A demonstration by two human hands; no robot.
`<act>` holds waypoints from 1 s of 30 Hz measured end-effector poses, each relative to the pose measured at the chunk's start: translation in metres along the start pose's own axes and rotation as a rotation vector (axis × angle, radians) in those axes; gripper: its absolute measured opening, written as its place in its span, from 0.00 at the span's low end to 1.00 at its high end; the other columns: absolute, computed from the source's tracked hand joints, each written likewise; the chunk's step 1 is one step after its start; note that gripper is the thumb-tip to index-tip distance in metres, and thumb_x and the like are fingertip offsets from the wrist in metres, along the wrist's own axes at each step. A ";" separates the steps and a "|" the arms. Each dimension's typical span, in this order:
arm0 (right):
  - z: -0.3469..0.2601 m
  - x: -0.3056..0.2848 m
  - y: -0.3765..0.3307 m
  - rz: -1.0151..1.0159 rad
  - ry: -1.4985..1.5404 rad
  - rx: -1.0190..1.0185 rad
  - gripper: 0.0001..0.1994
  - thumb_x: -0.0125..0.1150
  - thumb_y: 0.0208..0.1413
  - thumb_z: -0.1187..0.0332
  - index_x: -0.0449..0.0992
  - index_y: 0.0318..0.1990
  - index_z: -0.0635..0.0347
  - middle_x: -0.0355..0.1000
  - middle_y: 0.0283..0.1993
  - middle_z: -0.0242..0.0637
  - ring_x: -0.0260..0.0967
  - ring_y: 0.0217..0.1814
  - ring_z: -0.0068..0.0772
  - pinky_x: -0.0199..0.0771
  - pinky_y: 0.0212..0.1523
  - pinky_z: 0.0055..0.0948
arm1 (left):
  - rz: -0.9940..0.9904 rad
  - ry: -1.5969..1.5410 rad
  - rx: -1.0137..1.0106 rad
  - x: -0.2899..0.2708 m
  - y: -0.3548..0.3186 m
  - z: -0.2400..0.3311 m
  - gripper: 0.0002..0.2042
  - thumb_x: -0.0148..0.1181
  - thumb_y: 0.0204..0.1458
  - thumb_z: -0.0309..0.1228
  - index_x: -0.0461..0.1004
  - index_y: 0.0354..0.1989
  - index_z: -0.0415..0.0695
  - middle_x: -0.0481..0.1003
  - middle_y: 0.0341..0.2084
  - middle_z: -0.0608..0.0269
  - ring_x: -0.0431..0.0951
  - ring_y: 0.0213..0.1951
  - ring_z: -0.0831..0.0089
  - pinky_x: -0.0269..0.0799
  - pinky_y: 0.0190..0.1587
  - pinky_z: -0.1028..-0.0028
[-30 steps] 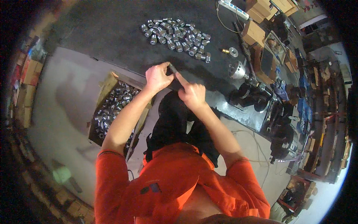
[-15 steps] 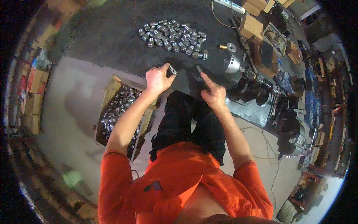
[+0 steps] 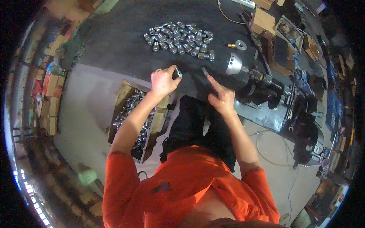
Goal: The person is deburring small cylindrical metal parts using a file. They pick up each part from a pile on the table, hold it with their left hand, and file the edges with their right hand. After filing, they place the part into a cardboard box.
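My left hand [image 3: 162,81] pinches a silvery metal fitting [image 3: 178,72] between thumb and fingertips, just above the near edge of the dark workbench [image 3: 110,51]. To its right, my right hand [image 3: 222,96] is closed on a slim, flat grey tool that looks like a file [image 3: 205,72]. The index finger stretches along the tool, and its far end sticks out past the fingertip. A gap separates the tool from the fitting. Beyond both hands lies a loose pile of similar metal fittings [image 3: 180,40]. My palm hides the tool's near end.
Below the bench at left, a wooden crate [image 3: 123,91] holds many metal fittings [image 3: 131,108]. On the bench at right are a silver cone-shaped part [image 3: 233,64], a metal ring [image 3: 240,45], a small brass piece [image 3: 231,45], a dark machine [image 3: 270,91] and cardboard boxes [image 3: 263,21].
The whole view has shifted slightly, so the bench and crate appear further right. Both hands keep their grips; the fitting in my left hand looks slightly turned.
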State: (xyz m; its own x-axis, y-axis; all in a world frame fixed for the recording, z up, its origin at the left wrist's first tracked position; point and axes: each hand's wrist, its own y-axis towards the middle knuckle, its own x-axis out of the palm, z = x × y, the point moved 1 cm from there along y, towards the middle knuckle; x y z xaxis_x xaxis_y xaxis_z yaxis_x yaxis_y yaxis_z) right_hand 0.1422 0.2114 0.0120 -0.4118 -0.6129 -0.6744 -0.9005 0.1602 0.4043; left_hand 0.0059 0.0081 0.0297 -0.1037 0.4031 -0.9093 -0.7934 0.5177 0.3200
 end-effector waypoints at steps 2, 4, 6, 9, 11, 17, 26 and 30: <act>0.003 0.000 -0.002 -0.031 -0.005 -0.009 0.35 0.59 0.35 0.65 0.66 0.60 0.39 0.72 0.26 0.39 0.71 0.25 0.45 0.73 0.28 0.40 | -0.024 -0.030 -0.056 -0.005 0.007 0.000 0.22 0.69 0.34 0.40 0.77 0.41 0.44 0.74 0.16 0.60 0.77 0.22 0.61 0.72 0.27 0.64; 0.004 0.001 -0.001 -0.029 -0.003 -0.009 0.35 0.59 0.35 0.65 0.66 0.60 0.39 0.72 0.25 0.39 0.71 0.25 0.45 0.73 0.28 0.40 | -0.025 -0.055 -0.102 -0.010 0.029 -0.003 0.22 0.68 0.35 0.40 0.77 0.41 0.43 0.74 0.15 0.60 0.77 0.21 0.63 0.72 0.27 0.65; 0.004 0.001 -0.002 -0.027 0.003 -0.019 0.35 0.59 0.35 0.65 0.67 0.59 0.40 0.71 0.25 0.39 0.71 0.24 0.45 0.73 0.28 0.40 | 0.016 -0.097 -0.179 -0.015 0.058 -0.010 0.23 0.69 0.35 0.40 0.77 0.41 0.44 0.74 0.16 0.60 0.77 0.22 0.64 0.73 0.28 0.65; 0.006 0.001 -0.001 -0.014 0.004 -0.037 0.34 0.59 0.35 0.65 0.67 0.59 0.40 0.71 0.24 0.39 0.71 0.24 0.45 0.72 0.27 0.40 | 0.071 -0.017 -0.140 -0.022 0.109 -0.011 0.21 0.69 0.35 0.42 0.77 0.38 0.45 0.75 0.18 0.61 0.78 0.25 0.61 0.72 0.29 0.64; 0.006 0.003 -0.001 -0.008 -0.017 -0.043 0.34 0.59 0.35 0.65 0.67 0.59 0.40 0.71 0.24 0.39 0.71 0.24 0.44 0.72 0.27 0.39 | 0.110 0.020 -0.089 -0.018 0.133 -0.014 0.21 0.67 0.37 0.40 0.76 0.41 0.46 0.76 0.20 0.62 0.78 0.27 0.60 0.74 0.32 0.63; 0.003 -0.001 0.000 -0.047 -0.009 0.004 0.35 0.59 0.34 0.66 0.67 0.59 0.39 0.72 0.25 0.39 0.71 0.24 0.44 0.73 0.28 0.40 | 0.007 0.075 0.002 0.003 0.153 -0.023 0.21 0.63 0.41 0.37 0.74 0.46 0.46 0.78 0.27 0.62 0.78 0.35 0.61 0.65 0.47 0.61; -0.001 -0.002 0.001 0.001 0.083 0.080 0.33 0.57 0.34 0.67 0.70 0.57 0.39 0.73 0.26 0.41 0.71 0.25 0.45 0.74 0.31 0.40 | 0.282 -0.153 0.097 -0.015 0.117 -0.041 0.20 0.64 0.45 0.36 0.73 0.46 0.42 0.78 0.33 0.56 0.78 0.35 0.60 0.72 0.41 0.66; -0.005 -0.005 0.002 -0.020 0.078 0.130 0.32 0.55 0.34 0.69 0.71 0.56 0.40 0.75 0.31 0.45 0.72 0.28 0.47 0.73 0.32 0.40 | 0.260 -0.222 0.020 -0.009 0.033 -0.061 0.26 0.63 0.47 0.42 0.70 0.50 0.37 0.73 0.45 0.45 0.73 0.48 0.52 0.69 0.49 0.62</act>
State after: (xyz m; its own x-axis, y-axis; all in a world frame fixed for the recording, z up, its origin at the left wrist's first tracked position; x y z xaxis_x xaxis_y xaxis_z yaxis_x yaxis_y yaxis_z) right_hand 0.1430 0.2112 0.0196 -0.3862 -0.6743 -0.6295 -0.9209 0.2431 0.3046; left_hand -0.0559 -0.0246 0.0320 -0.1667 0.6766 -0.7172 -0.7455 0.3895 0.5408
